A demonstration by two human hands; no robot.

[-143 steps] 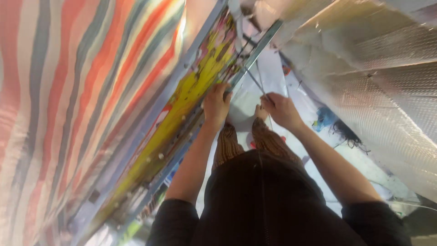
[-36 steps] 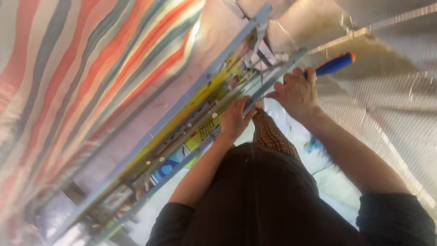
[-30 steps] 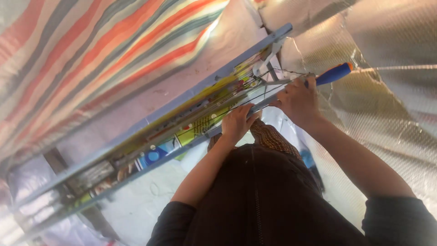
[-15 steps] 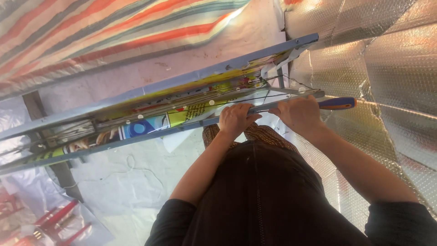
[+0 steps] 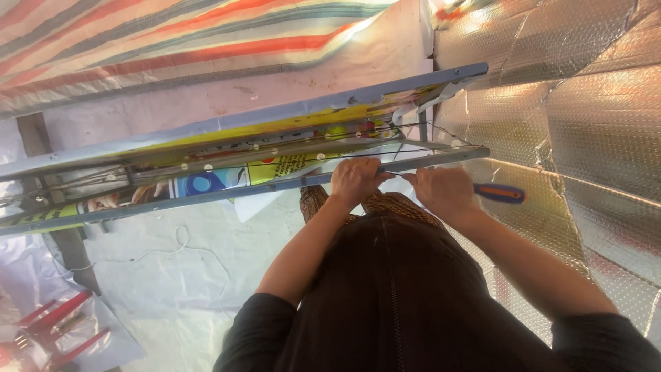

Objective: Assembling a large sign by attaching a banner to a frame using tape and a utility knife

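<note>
The right hand (image 5: 446, 194) is closed around a tool with a blue and orange handle (image 5: 500, 193), its tip aimed at the long grey metal frame rail (image 5: 206, 196). The left hand (image 5: 354, 179) grips that rail just beside it — best held firm to steady the thin dark wire (image 5: 385, 153). Beyond lie the yellow printed banner (image 5: 227, 141) and the striped tarpaulin (image 5: 172, 41).

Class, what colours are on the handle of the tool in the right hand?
Blue and orange handle, head view.
</note>
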